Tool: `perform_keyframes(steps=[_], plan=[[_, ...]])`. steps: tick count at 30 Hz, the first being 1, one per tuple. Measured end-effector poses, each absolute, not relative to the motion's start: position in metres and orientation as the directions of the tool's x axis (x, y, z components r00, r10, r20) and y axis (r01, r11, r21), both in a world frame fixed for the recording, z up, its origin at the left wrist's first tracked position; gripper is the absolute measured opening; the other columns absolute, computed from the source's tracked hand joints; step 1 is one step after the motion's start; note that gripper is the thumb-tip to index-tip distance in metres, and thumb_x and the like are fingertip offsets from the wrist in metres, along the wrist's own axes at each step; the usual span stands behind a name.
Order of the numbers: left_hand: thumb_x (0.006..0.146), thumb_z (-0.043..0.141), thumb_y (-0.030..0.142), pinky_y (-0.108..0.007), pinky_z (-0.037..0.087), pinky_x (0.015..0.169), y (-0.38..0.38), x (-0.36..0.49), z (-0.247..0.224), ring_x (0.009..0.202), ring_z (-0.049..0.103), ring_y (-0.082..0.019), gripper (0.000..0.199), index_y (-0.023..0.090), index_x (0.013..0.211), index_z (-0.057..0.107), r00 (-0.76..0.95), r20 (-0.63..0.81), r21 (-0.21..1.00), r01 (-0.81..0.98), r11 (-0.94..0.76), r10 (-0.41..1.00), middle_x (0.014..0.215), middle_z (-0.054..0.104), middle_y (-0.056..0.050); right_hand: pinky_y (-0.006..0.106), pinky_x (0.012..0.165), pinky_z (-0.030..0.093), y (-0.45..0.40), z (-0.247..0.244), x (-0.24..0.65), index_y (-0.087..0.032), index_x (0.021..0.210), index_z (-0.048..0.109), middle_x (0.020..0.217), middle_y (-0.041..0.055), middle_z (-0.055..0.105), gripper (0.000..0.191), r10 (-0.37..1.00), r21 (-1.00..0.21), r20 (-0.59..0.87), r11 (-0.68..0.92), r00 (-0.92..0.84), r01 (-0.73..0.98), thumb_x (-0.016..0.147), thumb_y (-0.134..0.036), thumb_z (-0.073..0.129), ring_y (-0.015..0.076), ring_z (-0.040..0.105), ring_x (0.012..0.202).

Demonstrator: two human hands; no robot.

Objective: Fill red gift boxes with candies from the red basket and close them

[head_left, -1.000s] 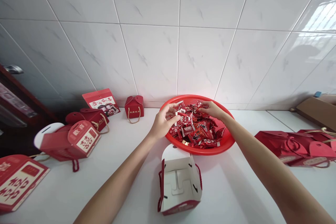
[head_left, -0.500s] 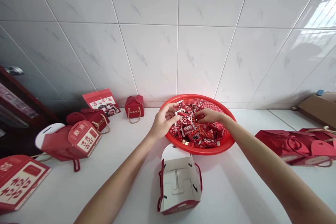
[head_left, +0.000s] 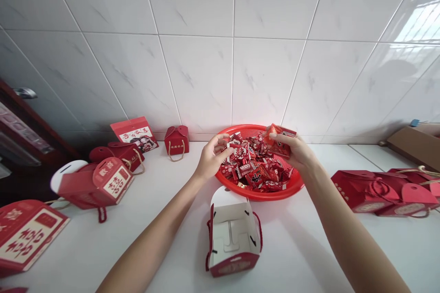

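Observation:
A red plastic basket (head_left: pixel 261 196) holds a heap of candies in red wrappers (head_left: pixel 256 174). Over the basket's left side, my left hand (head_left: pixel 209 161) is closed on a wrapped candy (head_left: pixel 238 152) printed with a white-and-red double-happiness sign. My right hand (head_left: pixel 298 152), above the right rim, grips a few wrapped candies (head_left: pixel 280 139), red and orange, between thumb and fingers. Just in front of the basket stands a small gift box (head_left: pixel 234 264) with its top open, a white interior with nothing in it, and dark red cord handles.
Several red gift boxes (head_left: pixel 94 185) stand along the left, with a small closed one (head_left: pixel 176 140) by the tiled wall (head_left: pixel 268 78). Closed red boxes (head_left: pixel 364 190) lie at right, and a brown cardboard box (head_left: pixel 412 144) sits behind them. Everything rests on a white countertop (head_left: pixel 282 247).
My right hand has risen out of the heap and moved right, lifting wrapped candies. My left hand stays nearly where it was.

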State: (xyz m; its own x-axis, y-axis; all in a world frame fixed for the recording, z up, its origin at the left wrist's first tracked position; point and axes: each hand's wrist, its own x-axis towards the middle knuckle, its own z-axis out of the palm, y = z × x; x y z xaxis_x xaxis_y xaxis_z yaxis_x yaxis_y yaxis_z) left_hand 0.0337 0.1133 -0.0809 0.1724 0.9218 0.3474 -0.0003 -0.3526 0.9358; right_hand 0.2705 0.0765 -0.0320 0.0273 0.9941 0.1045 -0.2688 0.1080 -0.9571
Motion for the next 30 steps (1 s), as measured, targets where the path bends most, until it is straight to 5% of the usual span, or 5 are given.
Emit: perform_keyframes(steps=[7, 13, 21, 30], plan=[[0.067, 0.081, 0.034, -0.029, 0.052, 0.079, 0.104, 0.036, -0.072, 0.081, 0.064, -0.015, 0.049, 0.02, 0.111, 0.064, 0.19, 0.316, 0.949, -0.079, -0.307, 0.93, 0.094, 0.062, 0.0, 0.027, 0.062, 0.058, 0.029, -0.05, 0.252, -0.019, 0.079, 0.07, 0.086, 0.0051, 0.078, 0.028, 0.995, -0.923, -0.095, -0.085, 0.006, -0.374, 0.056, -0.021, 0.087, 0.0178, 0.071, 0.071], [0.068, 0.08, 0.031, -0.029, 0.053, 0.078, 0.079, 0.042, -0.058, 0.083, 0.063, -0.016, 0.044, 0.021, 0.109, 0.065, 0.262, 0.352, 0.936, -0.125, -0.33, 0.899, 0.089, 0.06, 0.001, 0.027, 0.056, 0.051, 0.017, -0.06, 0.244, -0.021, 0.071, 0.059, 0.073, 0.0013, 0.072, 0.035, 0.997, -0.923, 0.003, 0.033, 0.079, -0.384, 0.057, -0.03, 0.089, 0.0176, 0.067, 0.065], [0.072, 0.081, 0.031, -0.028, 0.053, 0.081, 0.066, 0.039, -0.053, 0.088, 0.064, -0.017, 0.04, 0.02, 0.108, 0.068, 0.226, 0.397, 0.916, -0.164, -0.367, 0.89, 0.093, 0.065, -0.001, 0.025, 0.05, 0.038, 0.017, -0.064, 0.236, -0.02, 0.078, 0.062, 0.05, -0.0061, 0.055, 0.04, 0.997, -0.974, 0.056, 0.042, -0.06, -0.223, 0.064, -0.042, 0.092, 0.0098, 0.045, 0.048], [0.072, 0.082, 0.03, -0.031, 0.056, 0.08, 0.063, 0.038, -0.05, 0.09, 0.065, -0.018, 0.045, 0.019, 0.113, 0.068, 0.305, 0.377, 0.926, -0.109, -0.362, 0.875, 0.096, 0.068, -0.003, 0.025, 0.053, 0.033, 0.014, -0.065, 0.235, -0.02, 0.071, 0.06, 0.057, -0.0064, 0.05, 0.035, 0.981, -0.968, 0.188, 0.177, -0.046, -0.18, 0.072, -0.04, 0.089, 0.0087, 0.043, 0.052]])
